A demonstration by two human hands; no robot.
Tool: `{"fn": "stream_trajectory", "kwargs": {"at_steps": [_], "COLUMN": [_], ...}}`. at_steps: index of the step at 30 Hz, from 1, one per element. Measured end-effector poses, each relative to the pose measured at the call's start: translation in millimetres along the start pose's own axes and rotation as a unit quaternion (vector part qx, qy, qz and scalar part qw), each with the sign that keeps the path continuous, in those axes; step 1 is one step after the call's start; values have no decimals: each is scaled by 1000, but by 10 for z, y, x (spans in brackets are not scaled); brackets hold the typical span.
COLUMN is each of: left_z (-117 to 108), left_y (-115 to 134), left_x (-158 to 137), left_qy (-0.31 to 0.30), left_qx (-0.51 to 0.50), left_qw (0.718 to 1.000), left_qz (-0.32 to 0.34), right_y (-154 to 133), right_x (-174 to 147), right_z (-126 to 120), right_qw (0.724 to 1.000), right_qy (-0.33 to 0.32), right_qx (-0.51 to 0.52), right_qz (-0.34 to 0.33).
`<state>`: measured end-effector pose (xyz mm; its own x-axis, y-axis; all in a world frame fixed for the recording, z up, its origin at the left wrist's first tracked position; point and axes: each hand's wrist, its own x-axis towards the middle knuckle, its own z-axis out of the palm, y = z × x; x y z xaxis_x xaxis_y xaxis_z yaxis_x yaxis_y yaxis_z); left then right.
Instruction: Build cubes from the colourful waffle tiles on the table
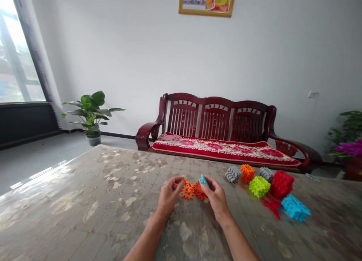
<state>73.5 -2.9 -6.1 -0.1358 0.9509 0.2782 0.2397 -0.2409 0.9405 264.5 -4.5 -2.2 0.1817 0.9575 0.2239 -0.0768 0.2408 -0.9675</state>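
Observation:
Low over the patterned tablecloth, my left hand (170, 193) pinches the left edge of an orange notched interlocking building piece (187, 190). Directly to its right is a second orange interlocking piece (199, 191), set at an angle; whether the two are joined I cannot tell. My right hand (217, 197) has thumb and fingers closed on a light blue interlocking piece (203, 180), which is against the top of that second orange piece. My fingers hide part of the blue piece.
To the right lie grey (233, 174), orange (247, 173), lime green (259, 186), red (282, 184) and blue (296, 207) block clusters, with loose red pieces (272, 206). The tablecloth (85, 200) covers the table. Beyond its far edge stand a wooden bench (215, 121) and a potted plant (93, 138).

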Motion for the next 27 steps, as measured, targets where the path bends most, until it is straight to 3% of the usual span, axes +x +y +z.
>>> {"fn": "stream_trajectory", "kwargs": {"at_steps": [10,17,20,27], "left_z": [81,69,53,-69], "left_y": [-80,-79,-56,-74], "left_x": [-38,-42,-24,43], "left_qy": [-130,-126,-89,98], "left_qx": [-70,4,42,64], "left_qw": [989,991,995,993], "left_qz": [6,46,34,-1], "right_y": [-118,-82,-49,109], "right_x": [-155,-146,-109,-44], "right_z": [267,272,248,221], "right_qw": [996,998,999,998], "right_qy": [-78,-66,-32,-14], "right_qx": [40,21,-25,-59], "right_qz": [28,12,-9,-35]}}
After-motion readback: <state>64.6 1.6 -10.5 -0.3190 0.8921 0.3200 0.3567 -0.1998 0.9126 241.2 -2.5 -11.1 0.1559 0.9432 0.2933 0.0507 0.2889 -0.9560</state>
